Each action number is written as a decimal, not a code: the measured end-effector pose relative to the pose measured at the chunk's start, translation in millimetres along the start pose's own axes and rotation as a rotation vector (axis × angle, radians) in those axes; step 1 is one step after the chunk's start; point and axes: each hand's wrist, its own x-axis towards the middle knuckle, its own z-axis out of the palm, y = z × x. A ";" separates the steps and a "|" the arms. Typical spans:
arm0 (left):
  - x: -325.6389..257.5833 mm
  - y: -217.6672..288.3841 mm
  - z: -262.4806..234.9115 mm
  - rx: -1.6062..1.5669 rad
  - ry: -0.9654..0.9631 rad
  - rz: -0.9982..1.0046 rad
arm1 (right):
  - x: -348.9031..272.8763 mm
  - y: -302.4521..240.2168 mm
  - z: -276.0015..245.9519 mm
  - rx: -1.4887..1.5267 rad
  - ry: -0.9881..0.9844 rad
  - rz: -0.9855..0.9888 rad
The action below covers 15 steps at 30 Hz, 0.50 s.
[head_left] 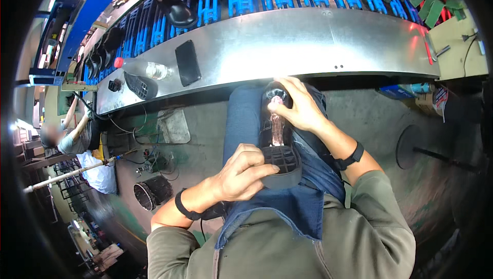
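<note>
Head view is showing us holding a black shoe sole (pixel 280 140) upside down over our lap, just below the edge of the metal bench (pixel 287 48). Our left hand (pixel 239 173) is gripping its heel end, fingers (pixel 257 168) curled closed over the gridded tread, while our right hand (pixel 300 107) is clasping the toe end, fingers wrapped around it. On the bench a dark phone (pixel 188 62) and a clear bottle (pixel 156 70) are lying well apart from the sole.
</note>
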 end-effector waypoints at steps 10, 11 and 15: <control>57.1 -77.3 2.1 -0.390 0.182 -0.748 | -19.7 -28.7 -3.5 0.345 0.224 0.059; 59.8 -79.9 3.5 -0.394 0.175 -0.755 | -15.7 -29.3 -4.0 0.380 0.220 0.113; 71.4 -86.3 3.0 -0.477 0.171 -0.852 | -5.2 -19.1 -13.9 0.398 0.194 0.150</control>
